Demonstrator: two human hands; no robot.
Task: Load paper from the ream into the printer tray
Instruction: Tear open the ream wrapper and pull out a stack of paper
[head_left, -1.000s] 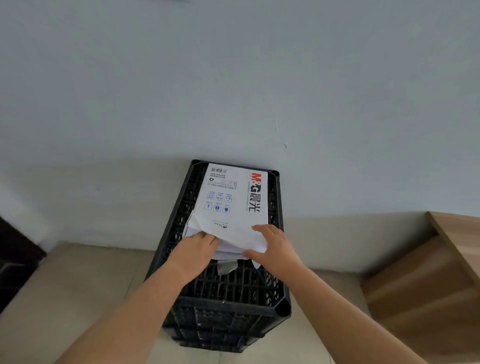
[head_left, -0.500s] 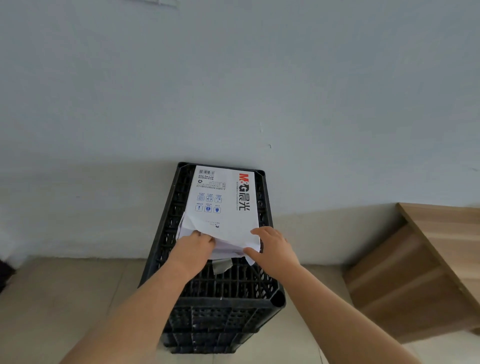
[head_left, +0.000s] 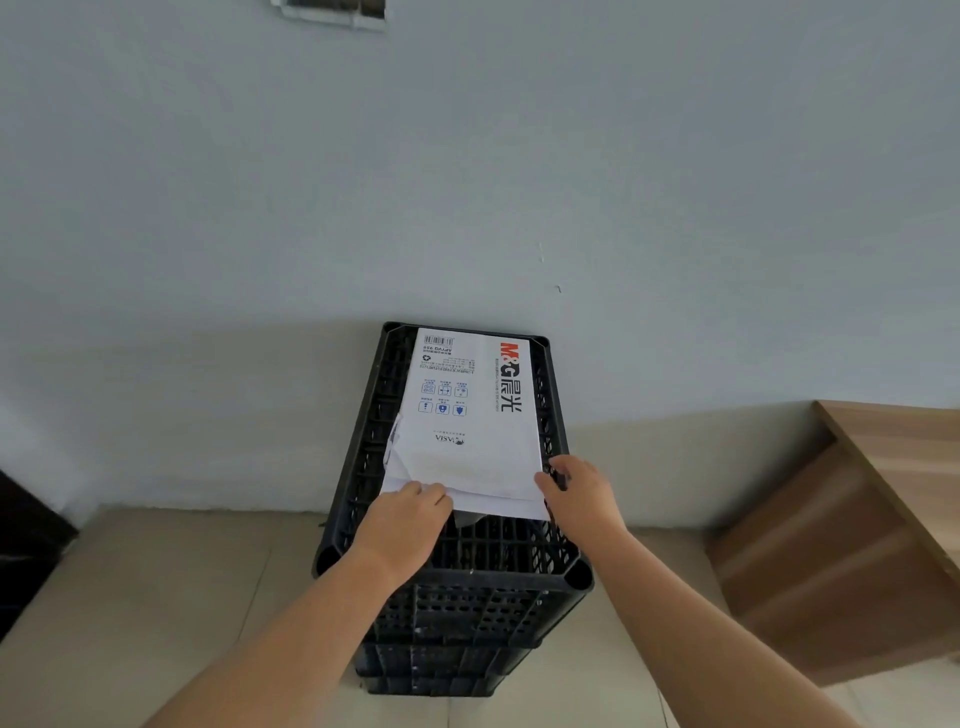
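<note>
Black lattice crate (head_left: 457, 597) stands against the wall; I take it as landmark. Ream (head_left: 470, 415) lies flat on the crate's top: white wrapper, red-and-black logo, blue icons, barcode at the far end, near end torn open and crumpled. My left hand (head_left: 402, 525) pinches the ream's near-left flap. My right hand (head_left: 582, 493) grips its near-right corner.
</note>
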